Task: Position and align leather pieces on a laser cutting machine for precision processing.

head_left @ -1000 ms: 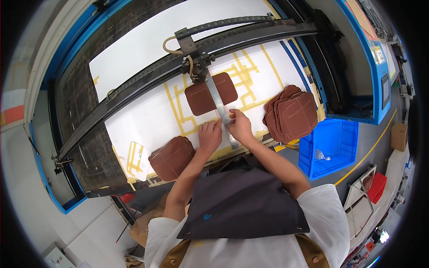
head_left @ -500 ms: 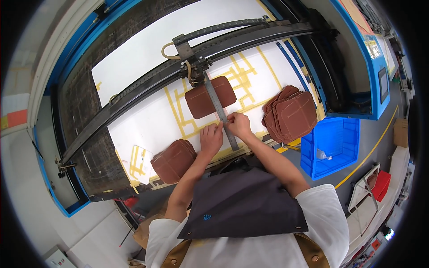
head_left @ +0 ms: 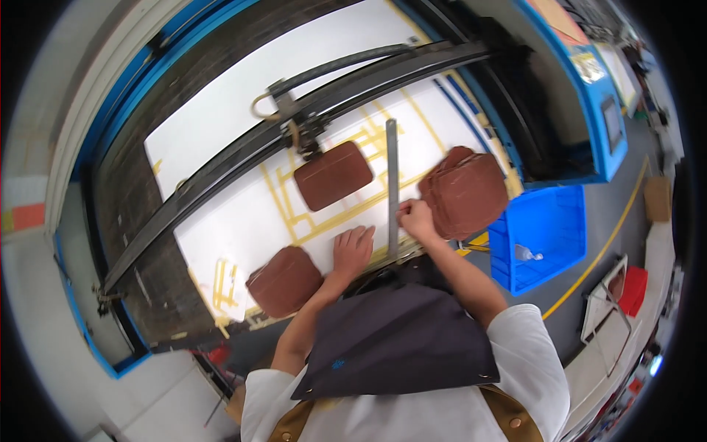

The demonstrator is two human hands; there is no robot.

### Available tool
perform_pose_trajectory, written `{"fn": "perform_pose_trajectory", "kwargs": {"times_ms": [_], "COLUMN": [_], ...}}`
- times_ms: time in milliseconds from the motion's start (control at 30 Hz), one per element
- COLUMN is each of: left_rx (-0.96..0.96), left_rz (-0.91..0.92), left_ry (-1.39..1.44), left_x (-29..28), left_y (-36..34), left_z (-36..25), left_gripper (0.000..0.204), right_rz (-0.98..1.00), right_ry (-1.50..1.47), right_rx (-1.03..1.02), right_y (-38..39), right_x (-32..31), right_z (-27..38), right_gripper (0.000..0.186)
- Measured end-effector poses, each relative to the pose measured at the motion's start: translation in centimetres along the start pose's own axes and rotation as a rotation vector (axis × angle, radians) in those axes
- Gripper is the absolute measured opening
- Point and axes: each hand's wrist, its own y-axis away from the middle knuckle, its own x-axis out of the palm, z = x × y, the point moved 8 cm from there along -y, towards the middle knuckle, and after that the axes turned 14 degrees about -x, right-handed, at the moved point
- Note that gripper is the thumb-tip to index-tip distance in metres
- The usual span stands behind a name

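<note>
A long metal ruler (head_left: 392, 166) lies over the white taped sheet, pinched at its right edge by the fingers of my right hand (head_left: 417, 222). My left hand (head_left: 353, 250) rests left of the ruler, apart from it, with its fingers stretched out and nothing in them. Beyond it a single brown rounded panel (head_left: 333, 177) lies on the yellow-taped layout, partly under the machine head (head_left: 303, 135). A stack of brown panels (head_left: 468, 193) sits just right of my right hand. Another brown stack (head_left: 285, 281) lies near my left forearm.
A black gantry beam (head_left: 213, 158) crosses the blue-framed machine bed above the white sheet (head_left: 210, 221). A small taped white card (head_left: 231, 289) lies beside the left stack. On the floor at right stands a blue crate (head_left: 541, 243) holding a clear bottle.
The ruler has come off the single brown panel, moving right and turning more upright with my right hand. My left hand has come away from the ruler and its fingers are stretched out.
</note>
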Motion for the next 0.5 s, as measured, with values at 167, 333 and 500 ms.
{"fn": "perform_pose_trajectory", "kwargs": {"times_ms": [167,333,500], "left_rx": [0.169,0.249,0.279], "left_rz": [0.065,0.060,0.026], "left_ry": [-0.119,-0.204,-0.250], "left_x": [3.4,4.4,4.7], "left_y": [2.9,4.1,4.4], "left_z": [-0.4,-0.8,-1.0], "left_gripper": [0.056,0.064,0.063], "right_rz": [-0.159,-1.188,-1.481], "right_ry": [-0.091,0.272,0.244], "right_rx": [-0.193,-0.682,-0.315], "right_y": [2.0,5.1,3.8], "right_x": [-8.8,-39.4,-58.4], "right_z": [8.7,13.7,2.4], "right_gripper": [0.024,0.008,0.020]}}
